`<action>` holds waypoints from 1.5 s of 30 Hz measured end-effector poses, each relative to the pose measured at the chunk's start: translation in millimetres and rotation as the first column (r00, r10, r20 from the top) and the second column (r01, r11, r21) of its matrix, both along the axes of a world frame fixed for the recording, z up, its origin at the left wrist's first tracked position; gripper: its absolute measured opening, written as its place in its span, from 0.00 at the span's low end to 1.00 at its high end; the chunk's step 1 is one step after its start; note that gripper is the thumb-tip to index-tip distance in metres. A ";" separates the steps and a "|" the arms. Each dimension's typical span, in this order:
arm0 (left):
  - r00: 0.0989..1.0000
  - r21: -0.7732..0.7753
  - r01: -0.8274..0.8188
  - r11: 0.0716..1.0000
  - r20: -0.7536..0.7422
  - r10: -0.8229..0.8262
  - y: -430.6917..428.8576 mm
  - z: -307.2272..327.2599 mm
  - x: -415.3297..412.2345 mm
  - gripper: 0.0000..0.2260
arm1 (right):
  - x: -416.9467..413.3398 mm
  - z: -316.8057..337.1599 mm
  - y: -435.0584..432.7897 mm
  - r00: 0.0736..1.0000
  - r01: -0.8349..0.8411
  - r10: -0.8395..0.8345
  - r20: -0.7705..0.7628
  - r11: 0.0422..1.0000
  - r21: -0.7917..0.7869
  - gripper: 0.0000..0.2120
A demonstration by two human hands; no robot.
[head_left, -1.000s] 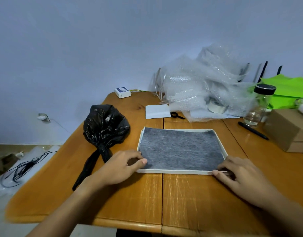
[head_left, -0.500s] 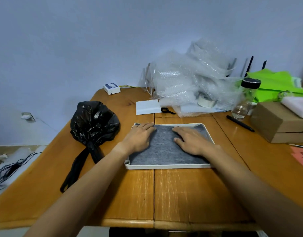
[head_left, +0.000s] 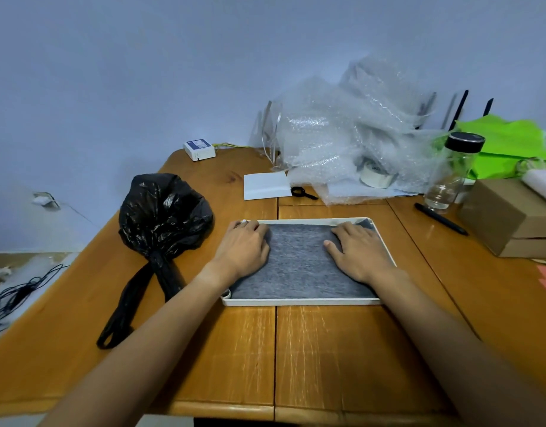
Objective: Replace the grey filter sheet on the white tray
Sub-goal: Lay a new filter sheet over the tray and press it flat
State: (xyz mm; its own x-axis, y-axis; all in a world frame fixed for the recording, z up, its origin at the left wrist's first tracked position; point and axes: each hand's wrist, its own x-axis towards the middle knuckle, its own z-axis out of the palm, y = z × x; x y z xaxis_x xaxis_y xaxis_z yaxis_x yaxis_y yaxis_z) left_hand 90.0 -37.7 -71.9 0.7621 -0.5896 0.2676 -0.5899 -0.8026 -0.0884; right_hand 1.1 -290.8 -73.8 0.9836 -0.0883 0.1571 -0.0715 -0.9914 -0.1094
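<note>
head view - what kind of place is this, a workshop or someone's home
Probably a home desk or spare room, not a workshop: a wooden table against a plain wall, piled with bubble wrap, a cardboard box and a tied black rubbish bag.

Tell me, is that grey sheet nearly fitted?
Nearly. The grey filter sheet already lies inside the white tray. The left hand and right hand press it flat at the far corners. What's left: tucking the far right corner, then letting go.

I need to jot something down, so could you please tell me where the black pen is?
In the head view, the black pen lies on the right side of the wooden table, between the glass jar and the cardboard box.
</note>
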 end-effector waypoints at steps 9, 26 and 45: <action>0.994 0.041 -0.088 0.995 0.073 0.085 -1.4 2.2 -5.0 0.19 | -1.3 4.5 3.6 0.974 0.211 -0.217 0.067 0.974 0.086 0.19; 0.988 0.229 -0.037 0.973 0.156 0.000 19.6 9.9 -4.1 0.25 | -36.1 23.7 -22.1 0.999 -0.018 0.007 -0.050 0.977 -0.212 0.17; 0.913 -0.039 0.116 0.992 -0.390 -0.122 -1.2 30.3 -45.1 0.23 | -35.1 25.5 21.2 0.977 -0.177 0.179 -0.116 0.984 0.026 0.25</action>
State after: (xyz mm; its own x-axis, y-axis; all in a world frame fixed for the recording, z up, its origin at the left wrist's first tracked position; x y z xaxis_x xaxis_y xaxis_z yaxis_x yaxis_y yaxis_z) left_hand 44.8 -38.9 -41.6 0.7321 -0.6806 -0.0277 -0.6660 -0.7238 0.1804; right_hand -34.0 -269.6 -48.3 0.9953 0.0887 0.0395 0.0930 -0.9876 -0.1266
